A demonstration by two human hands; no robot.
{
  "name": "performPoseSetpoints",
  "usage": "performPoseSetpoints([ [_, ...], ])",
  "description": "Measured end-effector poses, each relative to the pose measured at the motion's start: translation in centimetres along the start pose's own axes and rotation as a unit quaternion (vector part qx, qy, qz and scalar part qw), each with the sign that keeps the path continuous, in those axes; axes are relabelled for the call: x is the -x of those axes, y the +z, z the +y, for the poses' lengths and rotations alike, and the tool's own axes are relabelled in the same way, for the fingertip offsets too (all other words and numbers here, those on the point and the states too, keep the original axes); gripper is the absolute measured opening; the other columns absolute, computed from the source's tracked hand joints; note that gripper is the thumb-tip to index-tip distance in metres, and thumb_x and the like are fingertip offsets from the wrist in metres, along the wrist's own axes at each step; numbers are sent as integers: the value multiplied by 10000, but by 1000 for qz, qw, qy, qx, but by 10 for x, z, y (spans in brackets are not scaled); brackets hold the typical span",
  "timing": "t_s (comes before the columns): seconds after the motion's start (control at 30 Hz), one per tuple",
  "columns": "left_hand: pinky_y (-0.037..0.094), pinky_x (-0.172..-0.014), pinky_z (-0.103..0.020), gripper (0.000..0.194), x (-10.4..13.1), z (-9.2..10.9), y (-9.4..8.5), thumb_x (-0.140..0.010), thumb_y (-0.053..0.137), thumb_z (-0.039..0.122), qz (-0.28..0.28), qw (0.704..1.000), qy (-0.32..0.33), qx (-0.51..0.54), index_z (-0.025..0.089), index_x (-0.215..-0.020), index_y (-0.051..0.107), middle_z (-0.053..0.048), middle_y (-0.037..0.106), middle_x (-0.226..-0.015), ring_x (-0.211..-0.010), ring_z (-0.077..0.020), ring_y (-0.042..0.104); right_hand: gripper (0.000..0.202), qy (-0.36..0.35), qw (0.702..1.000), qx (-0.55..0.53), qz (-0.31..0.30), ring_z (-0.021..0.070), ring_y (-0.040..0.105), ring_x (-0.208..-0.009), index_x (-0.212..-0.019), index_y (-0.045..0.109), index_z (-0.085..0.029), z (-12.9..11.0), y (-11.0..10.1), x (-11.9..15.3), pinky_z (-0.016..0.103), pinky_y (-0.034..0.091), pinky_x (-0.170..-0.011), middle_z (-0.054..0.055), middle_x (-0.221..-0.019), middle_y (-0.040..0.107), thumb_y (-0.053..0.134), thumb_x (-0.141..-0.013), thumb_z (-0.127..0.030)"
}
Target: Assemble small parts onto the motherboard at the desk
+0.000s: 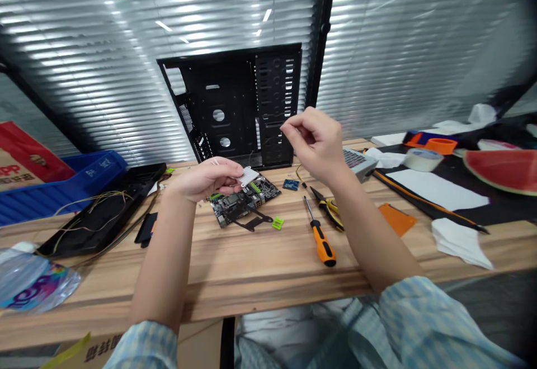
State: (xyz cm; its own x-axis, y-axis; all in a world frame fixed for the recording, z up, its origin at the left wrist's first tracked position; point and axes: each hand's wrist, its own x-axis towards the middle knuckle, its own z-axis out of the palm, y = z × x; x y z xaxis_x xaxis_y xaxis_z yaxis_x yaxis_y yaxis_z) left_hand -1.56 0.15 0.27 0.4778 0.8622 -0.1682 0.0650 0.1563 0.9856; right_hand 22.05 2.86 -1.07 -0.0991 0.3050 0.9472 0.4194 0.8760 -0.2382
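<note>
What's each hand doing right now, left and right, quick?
Left hand: closed on a small silver heatsink above the circuit board.
Right hand: raised, fingers pinched together; what they hold, if anything, cannot be told.

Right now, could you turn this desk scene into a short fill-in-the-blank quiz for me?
1. The left hand holds a small ribbed ____ over the circuit board.
2. The screwdriver has an ____ handle.
3. Behind the board stands an open black computer ____.
4. The right hand is raised, fingers ____.

Missing: heatsink; orange; case; pinched
</note>
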Motion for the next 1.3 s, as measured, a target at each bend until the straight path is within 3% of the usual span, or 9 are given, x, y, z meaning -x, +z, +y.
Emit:
performPoseSetpoints([
  [0.27, 330, -401, -173, 228, 1, 2, 2, -672, 771, 251, -8, 999, 18, -26, 67, -611, 651, -52, 561, -544, -465, -64, 449, 238, -36, 996, -14, -86, 133, 415, -608, -736, 605, -207, -6, -2, -1, 289, 337, -597, -6, -642, 477, 550, -909, -360],
  [0.53, 356, -424, -161, 188, -1, 0, 4, -651, 773, 220, 3, 1000, 13, -25, 80, -644, 647, -42, 573, -583, -500, -68, 478, 196, -39, 984, -51, -164, 112, 405, -601, -755, 607, -184, -9, 12, 5, 261, 313, -583, -19, -651, 486, 550, -907, -293],
  [0.87, 341, -427, -148, 156, -1, 0, 7, -681, 747, 235, 5, 998, 26, -60, 104, -693, 664, -15, 564, -582, -486, -47, 445, 206, 93, 960, -88, -248, 90, 378, -570, -770, 665, -140, -14, 19, 10, 248, 269, -560, -30, -600, 468, 567, -865, -295],
  [1.07, 331, -437, -145, 177, -5, -4, 7, -680, 747, 260, 9, 996, 31, -87, 113, -673, 649, -14, 567, -624, -513, -45, 451, 259, 162, 946, -127, -250, 83, 330, -539, -778, 669, -132, -15, 21, 11, 249, 237, -527, -43, -559, 409, 561, -862, -352],
  [1.3, 306, -418, -161, 206, -6, -6, 7, -665, 752, 288, 17, 992, 28, -119, 124, -656, 627, -13, 548, -638, -512, -56, 462, 292, 177, 950, -136, -219, 88, 323, -554, -775, 647, -140, -14, 24, 11, 248, 247, -527, -37, -575, 407, 552, -868, -400],
])
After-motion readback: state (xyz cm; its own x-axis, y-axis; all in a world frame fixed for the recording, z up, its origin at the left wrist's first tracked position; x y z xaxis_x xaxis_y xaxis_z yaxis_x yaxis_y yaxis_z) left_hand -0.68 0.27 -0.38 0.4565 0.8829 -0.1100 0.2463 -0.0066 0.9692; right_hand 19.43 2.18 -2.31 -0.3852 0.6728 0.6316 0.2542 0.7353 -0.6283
